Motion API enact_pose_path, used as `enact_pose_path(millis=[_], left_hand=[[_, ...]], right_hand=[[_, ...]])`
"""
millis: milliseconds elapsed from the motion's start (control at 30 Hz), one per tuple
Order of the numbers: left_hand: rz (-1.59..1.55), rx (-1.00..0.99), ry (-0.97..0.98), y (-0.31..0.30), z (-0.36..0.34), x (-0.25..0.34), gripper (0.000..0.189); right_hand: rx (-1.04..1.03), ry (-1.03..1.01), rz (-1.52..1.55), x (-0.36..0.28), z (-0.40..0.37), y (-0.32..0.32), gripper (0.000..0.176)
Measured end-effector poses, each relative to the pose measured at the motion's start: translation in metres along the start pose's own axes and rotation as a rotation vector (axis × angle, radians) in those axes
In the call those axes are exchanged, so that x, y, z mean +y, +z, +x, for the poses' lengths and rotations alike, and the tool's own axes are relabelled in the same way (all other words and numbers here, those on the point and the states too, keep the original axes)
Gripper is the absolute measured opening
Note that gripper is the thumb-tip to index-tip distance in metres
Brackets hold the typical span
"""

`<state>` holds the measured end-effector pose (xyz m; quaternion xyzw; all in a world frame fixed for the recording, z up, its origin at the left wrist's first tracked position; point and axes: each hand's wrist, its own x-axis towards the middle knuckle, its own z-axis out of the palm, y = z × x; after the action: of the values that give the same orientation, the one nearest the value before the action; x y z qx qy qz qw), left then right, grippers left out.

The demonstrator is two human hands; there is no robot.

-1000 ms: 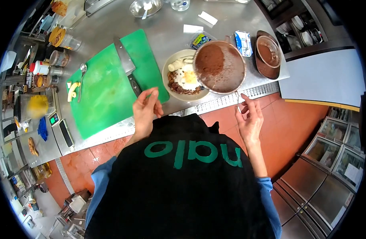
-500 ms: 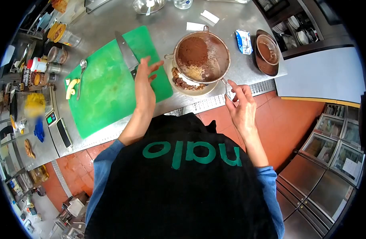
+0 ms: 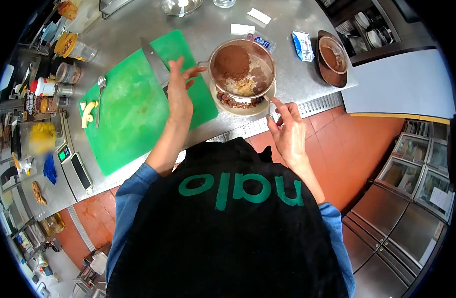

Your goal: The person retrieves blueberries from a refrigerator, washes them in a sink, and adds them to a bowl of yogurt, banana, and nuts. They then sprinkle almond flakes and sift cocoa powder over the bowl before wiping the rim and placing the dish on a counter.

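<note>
My right hand [image 3: 290,129] pinches the wire handle of a round metal sieve [image 3: 268,58]. Inside the sieve lies a heap of brown powder [image 3: 231,60], with a smaller tan, grainy patch beside it. Below the sieve is a pale bowl [image 3: 242,112] with dark brown chopped pieces [image 3: 236,102] in it, partly hidden by the sieve. My left hand [image 3: 180,94] is raised with its fingers spread, fingertips right by the small lug on the sieve's left rim. Under that hand, a knife [image 3: 155,60] lies on a green cutting board [image 3: 126,109], its handle mostly covered.
Peeled banana pieces [image 3: 88,115] and a spoon [image 3: 100,97] rest on the board's left side. A blue and white packet [image 3: 303,46] and a brown dish [image 3: 332,78] holding a powdery bowl are at right. Jars [image 3: 69,72] and a scale [image 3: 80,170] stand at left.
The sieve has shifted left with my right hand, nearer my left fingers. A clear printed packet behind it has come into view. My left hand stays spread.
</note>
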<state>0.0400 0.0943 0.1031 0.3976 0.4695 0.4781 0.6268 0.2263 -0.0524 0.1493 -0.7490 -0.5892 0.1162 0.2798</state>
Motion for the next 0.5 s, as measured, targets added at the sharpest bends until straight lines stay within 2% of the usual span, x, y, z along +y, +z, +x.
enact_pose_path(millis=[67, 267, 333, 433, 500], left_hand=[[-0.018, -0.038, 0.003, 0.000, 0.004, -0.002, 0.074], [-0.021, -0.056, -0.061, 0.003, 0.018, -0.002, 0.071], [0.012, -0.130, -0.048, 0.004, 0.024, -0.008, 0.070], [-0.012, -0.078, -0.074, 0.005, 0.031, -0.009, 0.070], [0.001, -0.119, -0.065, 0.012, 0.030, -0.007, 0.070]], right_hand=[[-0.049, 0.032, 0.014, -0.001, -0.002, 0.004, 0.045], [0.001, 0.031, -0.025, 0.003, -0.003, 0.005, 0.045], [-0.007, 0.032, -0.016, 0.004, -0.005, 0.006, 0.045], [0.013, 0.060, -0.019, 0.004, -0.006, 0.006, 0.045], [0.021, 0.041, -0.017, 0.005, -0.007, 0.008, 0.044]])
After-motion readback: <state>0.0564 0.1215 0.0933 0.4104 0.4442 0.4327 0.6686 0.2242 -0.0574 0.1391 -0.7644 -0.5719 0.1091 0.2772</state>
